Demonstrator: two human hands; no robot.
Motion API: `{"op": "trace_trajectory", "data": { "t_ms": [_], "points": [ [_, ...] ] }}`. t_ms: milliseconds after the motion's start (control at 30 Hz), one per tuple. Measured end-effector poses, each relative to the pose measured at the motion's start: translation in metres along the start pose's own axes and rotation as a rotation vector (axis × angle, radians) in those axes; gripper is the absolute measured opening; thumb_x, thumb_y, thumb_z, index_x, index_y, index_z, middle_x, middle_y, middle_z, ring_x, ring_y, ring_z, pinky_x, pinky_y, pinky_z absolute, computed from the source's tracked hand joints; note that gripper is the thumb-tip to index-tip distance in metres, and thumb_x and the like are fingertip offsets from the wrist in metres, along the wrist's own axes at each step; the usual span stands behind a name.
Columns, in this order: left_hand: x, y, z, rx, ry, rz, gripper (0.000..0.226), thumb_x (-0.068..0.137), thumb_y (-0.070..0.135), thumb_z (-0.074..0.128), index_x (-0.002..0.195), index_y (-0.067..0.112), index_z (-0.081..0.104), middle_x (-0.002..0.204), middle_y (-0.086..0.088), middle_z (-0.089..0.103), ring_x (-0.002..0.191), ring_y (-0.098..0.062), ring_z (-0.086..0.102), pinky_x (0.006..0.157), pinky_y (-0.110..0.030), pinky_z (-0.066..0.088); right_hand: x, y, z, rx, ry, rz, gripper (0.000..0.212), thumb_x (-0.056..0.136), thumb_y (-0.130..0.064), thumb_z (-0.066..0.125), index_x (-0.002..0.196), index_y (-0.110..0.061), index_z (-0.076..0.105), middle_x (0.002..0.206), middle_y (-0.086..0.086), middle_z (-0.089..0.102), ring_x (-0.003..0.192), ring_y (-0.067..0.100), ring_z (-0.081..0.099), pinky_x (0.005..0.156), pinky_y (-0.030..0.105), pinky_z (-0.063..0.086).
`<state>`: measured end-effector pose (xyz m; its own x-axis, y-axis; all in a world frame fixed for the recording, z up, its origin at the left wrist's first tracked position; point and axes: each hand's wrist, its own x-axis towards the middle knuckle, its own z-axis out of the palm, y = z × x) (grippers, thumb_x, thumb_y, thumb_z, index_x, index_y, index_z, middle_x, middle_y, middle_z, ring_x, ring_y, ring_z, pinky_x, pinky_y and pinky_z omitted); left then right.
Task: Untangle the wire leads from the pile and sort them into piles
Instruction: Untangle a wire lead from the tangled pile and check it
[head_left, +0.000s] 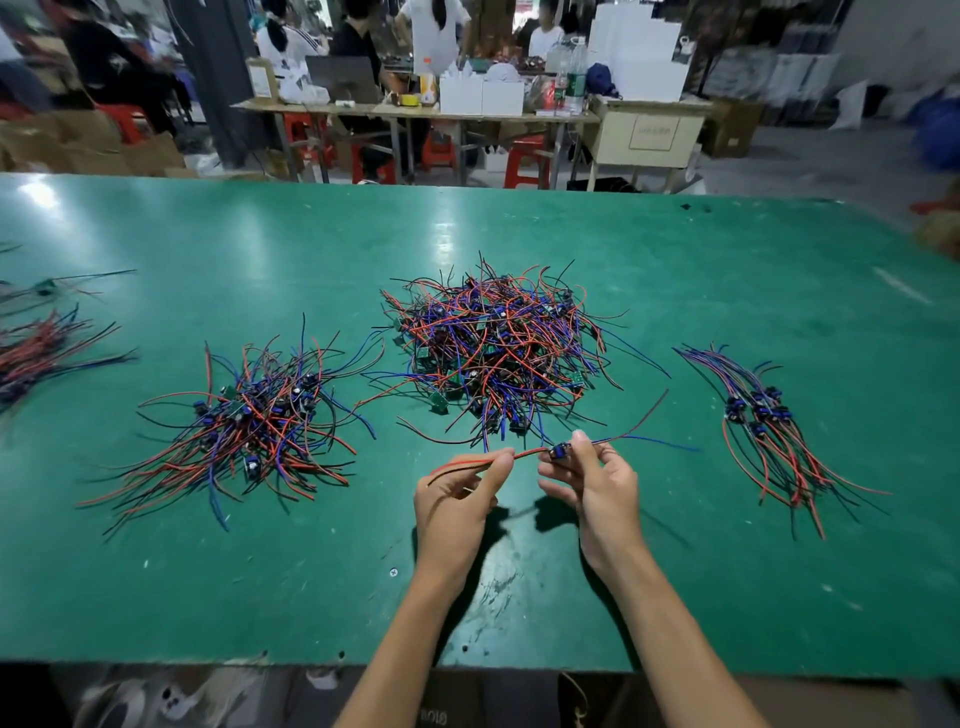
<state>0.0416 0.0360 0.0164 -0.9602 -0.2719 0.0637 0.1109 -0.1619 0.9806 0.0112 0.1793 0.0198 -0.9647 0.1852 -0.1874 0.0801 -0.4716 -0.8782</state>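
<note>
Green table (156, 234) | wire lead (558, 451) — pinched between both hands' grip

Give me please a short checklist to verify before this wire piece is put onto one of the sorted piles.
1. Piece is free of the middle pile: ok, it hangs apart in front of it.
2. Left hand pinches the red and black wires: ok.
3. Right hand holds the small blue part: ok.
4. Wires straight, no knot: cannot tell, fingers hide a part.
5. Right pile lies tidy, wires all along one way: ok.
6. Left pile tidy: not ok, wires spread everywhere.
</note>
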Motion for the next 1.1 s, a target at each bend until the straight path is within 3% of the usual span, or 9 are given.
{"op": "trace_trajectory", "data": {
  "t_ms": [133,233,300,367,500,633,767,900,1100],
  "points": [
    [0.001,-0.004,-0.003,0.238,-0.189,0.098,0.045,0.092,-0.008,0.063,0.118,0.026,0.074,0.105,0.009,0.075,0.068,-0.009,0.055,0.073,-0.031,0.059,0.007,-0.014,-0.013,0.055,-0.063,0.137,0.015,0.096,-0.022,0.066,0.09,-0.011,0.057,0.071,0.006,0.066,0.047,0.005,0.056,0.046,0.017,0.052],
    [0.004,-0.001,0.0,0.103,-0.134,0.027,0.032,0.101,-0.001,0.054,0.118,0.019,0.072,0.102,-0.001,0.076,0.072,-0.015,0.066,0.073,-0.035,0.059,0.009,-0.029,-0.023,-0.131,-0.24,0.204,0.022,0.088,-0.031,0.072,0.09,-0.013,0.06,0.071,0.008,0.068,0.045,0.006,0.051,0.044,0.017,0.049],
    [0.005,0.004,0.003,-0.017,-0.185,-0.081,0.022,0.102,0.017,0.058,0.119,0.013,0.07,0.098,-0.01,0.077,0.077,-0.026,0.074,0.07,-0.032,0.061,0.01,-0.036,-0.027,-0.336,-0.331,0.158,0.028,0.083,-0.04,0.076,0.087,-0.014,0.066,0.073,0.009,0.069,0.048,0.01,0.053,0.048,0.022,0.052],
    [0.005,0.005,0.005,0.002,-0.294,-0.161,0.035,0.094,0.033,0.065,0.12,0.009,0.07,0.095,-0.011,0.078,0.078,-0.029,0.076,0.069,-0.03,0.061,0.012,-0.038,-0.025,-0.529,-0.387,0.049,0.029,0.081,-0.048,0.076,0.08,-0.019,0.074,0.069,0.0,0.067,0.053,0.01,0.053,0.051,0.023,0.051],
    [0.004,0.003,0.007,-0.005,-0.353,-0.183,0.017,0.094,0.017,0.07,0.109,0.012,0.077,0.092,-0.015,0.077,0.073,-0.028,0.075,0.069,-0.03,0.062,0.014,-0.027,-0.012,-0.771,-0.4,-0.159,0.036,0.079,-0.059,0.077,0.074,-0.023,0.077,0.068,-0.004,0.069,0.061,0.006,0.055,0.053,0.021,0.044],
    [0.01,0.003,0.003,-0.074,-0.293,-0.219,0.018,0.096,0.006,0.065,0.111,0.008,0.074,0.089,-0.019,0.076,0.067,-0.025,0.072,0.063,-0.027,0.059,0.013,-0.009,-0.005,-0.744,-0.291,-0.266,0.032,0.078,-0.059,0.077,0.078,-0.027,0.078,0.065,-0.004,0.068,0.053,0.008,0.045,0.05,0.024,0.038],
    [0.009,0.0,0.004,-0.065,-0.27,-0.204,0.02,0.094,0.003,0.067,0.113,0.006,0.071,0.085,-0.03,0.072,0.063,-0.028,0.072,0.058,-0.031,0.059,0.01,-0.002,-0.005,-0.572,-0.219,-0.24,0.015,0.08,-0.043,0.085,0.084,-0.029,0.08,0.071,-0.007,0.074,0.053,0.003,0.059,0.048,0.012,0.044],
    [0.008,-0.002,0.006,-0.04,-0.197,-0.203,0.008,0.093,0.005,0.068,0.099,-0.001,0.069,0.08,-0.025,0.073,0.052,-0.025,0.068,0.049,-0.027,0.053,0.011,-0.002,-0.004,-0.565,-0.219,-0.222,0.017,0.077,-0.044,0.087,0.082,-0.029,0.081,0.08,-0.008,0.076,0.063,-0.001,0.064,0.054,0.011,0.046],
    [0.006,-0.003,0.006,-0.014,-0.193,-0.162,0.01,0.094,0.007,0.068,0.09,0.0,0.074,0.071,-0.017,0.071,0.046,-0.02,0.063,0.043,-0.023,0.049,0.011,0.002,-0.004,-0.509,-0.264,-0.236,0.016,0.079,-0.039,0.083,0.076,-0.024,0.078,0.072,-0.006,0.072,0.063,0.005,0.059,0.06,0.017,0.048]
  ]
}}
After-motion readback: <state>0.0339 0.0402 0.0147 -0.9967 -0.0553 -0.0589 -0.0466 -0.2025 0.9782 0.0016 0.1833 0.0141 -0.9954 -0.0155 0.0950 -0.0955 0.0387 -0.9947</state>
